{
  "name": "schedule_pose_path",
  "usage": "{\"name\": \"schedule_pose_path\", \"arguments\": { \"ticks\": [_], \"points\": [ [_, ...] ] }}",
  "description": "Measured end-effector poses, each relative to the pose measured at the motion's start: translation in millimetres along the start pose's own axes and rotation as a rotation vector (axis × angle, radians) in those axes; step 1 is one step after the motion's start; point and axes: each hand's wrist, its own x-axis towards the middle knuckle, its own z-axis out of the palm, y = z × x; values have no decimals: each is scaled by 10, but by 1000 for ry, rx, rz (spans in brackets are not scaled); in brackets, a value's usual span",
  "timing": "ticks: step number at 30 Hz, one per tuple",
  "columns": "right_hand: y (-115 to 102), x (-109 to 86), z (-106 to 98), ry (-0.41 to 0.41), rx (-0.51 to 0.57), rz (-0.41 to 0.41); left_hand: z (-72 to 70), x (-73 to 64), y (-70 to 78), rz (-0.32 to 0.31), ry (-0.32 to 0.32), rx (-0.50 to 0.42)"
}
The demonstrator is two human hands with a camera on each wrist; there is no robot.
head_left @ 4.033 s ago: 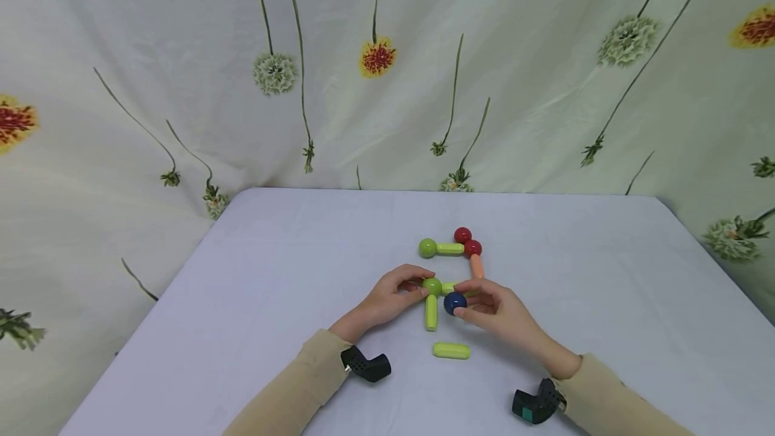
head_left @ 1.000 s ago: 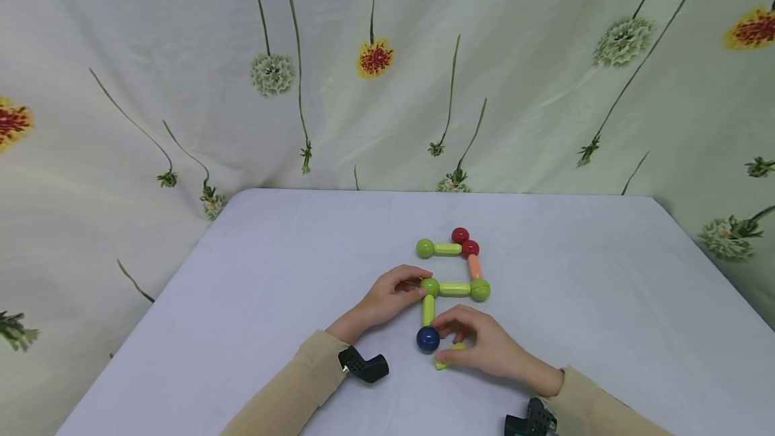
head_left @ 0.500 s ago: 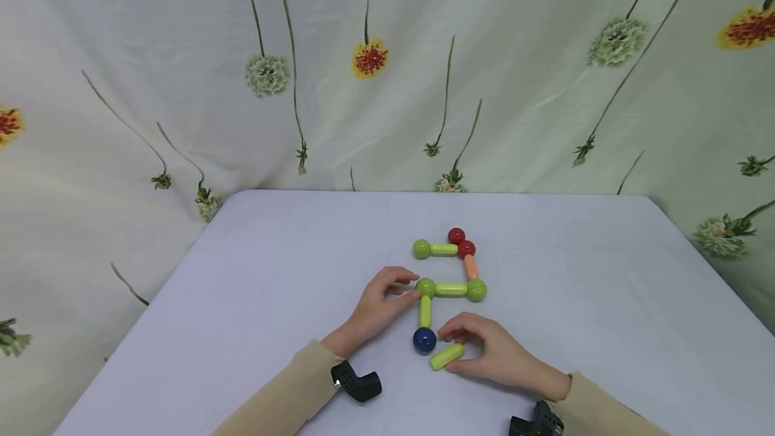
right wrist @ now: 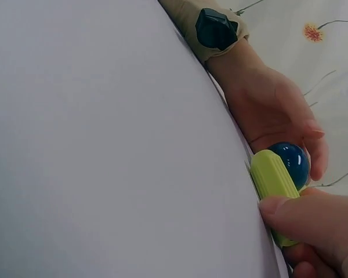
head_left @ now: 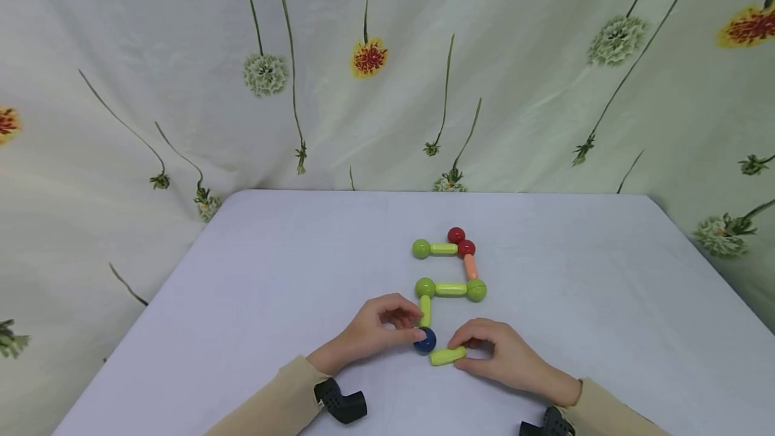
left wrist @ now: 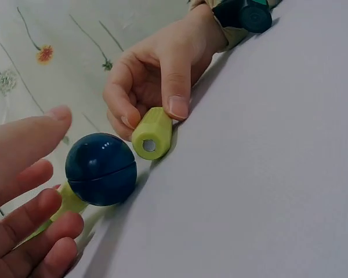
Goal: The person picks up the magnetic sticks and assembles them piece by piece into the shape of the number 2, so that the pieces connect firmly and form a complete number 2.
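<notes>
My right hand [head_left: 508, 356] pinches a yellow-green magnetic rod [head_left: 448, 356] between thumb and fingertips, low over the table. A round metal tip shows on the rod's near end in the left wrist view, close beside the blue ball [left wrist: 101, 169]. My left hand [head_left: 378, 328] is spread loosely around that ball, with a gap between thumb and fingers. From the ball, a second yellow-green rod [head_left: 425, 311] runs away to a green ball [head_left: 426, 287]. Another rod [head_left: 451, 289] joins this to a second green ball [head_left: 476, 290].
Further back, an orange rod [head_left: 470, 266] leads to a red ball [head_left: 466, 248], with another red ball [head_left: 456, 235] touching it. A yellow-green rod [head_left: 445, 248] links to a green ball [head_left: 421, 248]. A flowered cloth [head_left: 521, 73] hangs behind the white table [head_left: 290, 247].
The blue ball went from my right hand to the end of the standing rod. My right hand then picked up the loose rod and turned it. My left hand moved from the green ball to the blue ball.
</notes>
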Motion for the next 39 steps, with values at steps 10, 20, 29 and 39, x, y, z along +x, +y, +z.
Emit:
{"name": "schedule_pose_path", "arguments": {
  "ticks": [10,20,29,39],
  "points": [
    [-81,25,-98,-99,-73,82,-28,11,-34,52,-130,88],
    [-79,36,-236,-164,-56,104,-16,4,-11,20,-131,99],
    [-55,38,-304,-122,9,136,-20,9,1,3,-133,94],
    [-66,43,-284,-70,25,154,-20,13,-11,-8,-135,92]
  ]
}}
